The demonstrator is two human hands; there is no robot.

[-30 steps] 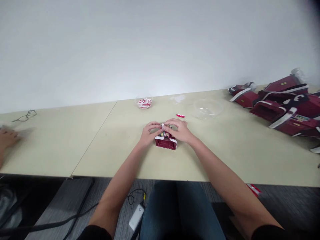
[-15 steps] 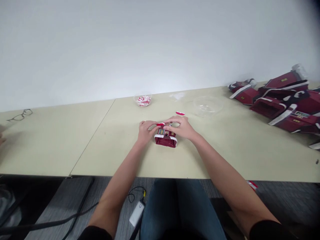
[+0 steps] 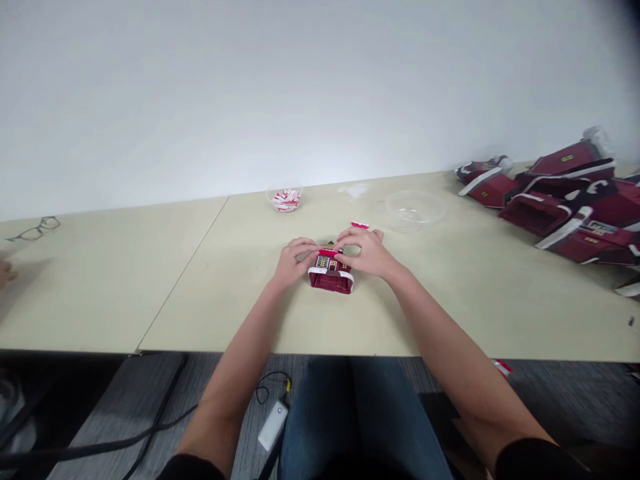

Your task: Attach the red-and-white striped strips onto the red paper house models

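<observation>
A small maroon toy house with white trim and printed yellow windows lies on the table, its hollow end toward me. Across its far part runs a narrow red strip. My left hand pinches the strip's left end between thumb and fingers. At the other end, my right hand has thumb and fingertips closed on the strip. The strip is against or just over the house front; whether it is attached I cannot tell. Another red-and-white strip lies just beyond my right hand.
Behind stand a clear bowl of red-and-white pieces and a clear plastic bowl. Several maroon houses are heaped at the right. Glasses and another person's hand are at the left. The table's front edge is near my legs.
The red strip now shows stretched straight between both hands across the house; before, only its left part showed. My fingers have shifted slightly along it. The house has barely moved.
</observation>
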